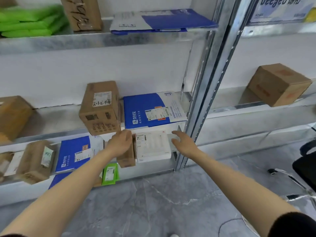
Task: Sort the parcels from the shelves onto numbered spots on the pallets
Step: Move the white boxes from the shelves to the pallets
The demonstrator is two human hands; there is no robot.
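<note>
Left arm (68, 182): bare, stretched forward from the lower left, nearly straight.
Left hand (120, 142): back toward the camera, fingers together, loosely extended, pointing away.
Right arm (230, 177): bare, reaching forward from the lower right, with a dark sleeve (297, 224) at the upper arm.
Right hand (183, 142): palm turned inward, fingers straight and slightly spread, level with the left hand and apart from it.

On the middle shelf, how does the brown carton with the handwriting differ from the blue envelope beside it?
The brown carton is a thick cardboard box that rises high, while the blue envelope is thin and lies flat. The carton is plain brown with black handwriting, while the envelope is blue and white with a printed white logo. Both sit side by side on the middle shelf, and each bears a shipping label.
</note>
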